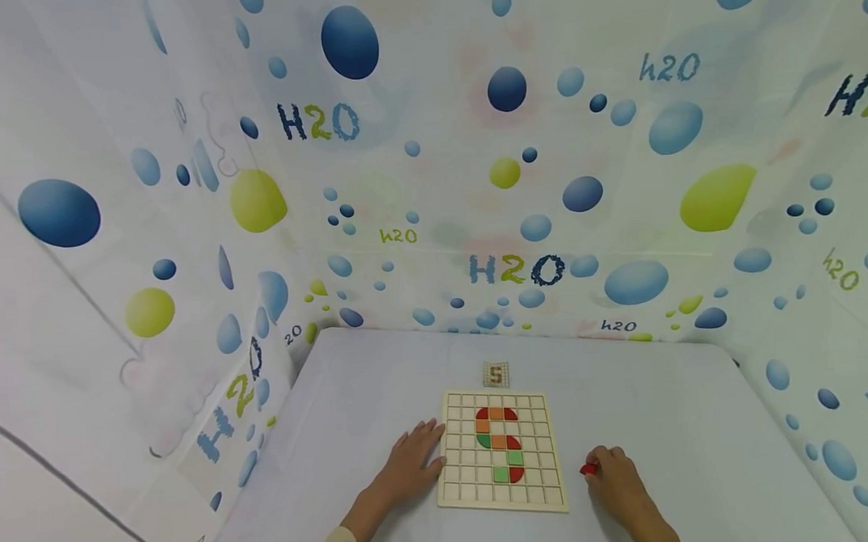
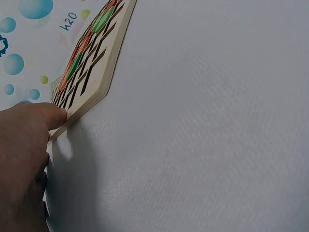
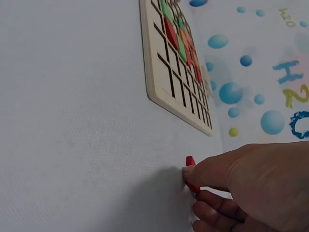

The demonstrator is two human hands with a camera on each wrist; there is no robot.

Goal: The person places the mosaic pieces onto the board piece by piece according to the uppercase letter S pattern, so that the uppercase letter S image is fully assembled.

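Note:
A wooden grid board (image 1: 463, 464) lies on the table, with red, orange and green tiles set in an S shape (image 1: 499, 442). Some tiles are square and others have a rounded corner. My left hand (image 1: 411, 459) rests at the board's left edge with its fingers extended; in the left wrist view the thumb (image 2: 55, 116) touches the rim. To the right of the board, apart from it, my right hand (image 1: 614, 481) pinches a small red tile (image 3: 189, 160) between thumb and fingers, low over the tabletop. The fingers hide much of that tile.
A small pattern card (image 1: 496, 374) showing an S lies just behind the board. The white table (image 1: 665, 406) extends to both sides. Behind and beside it hangs a white curtain (image 1: 445, 198) printed with blue and green drops and H2O lettering.

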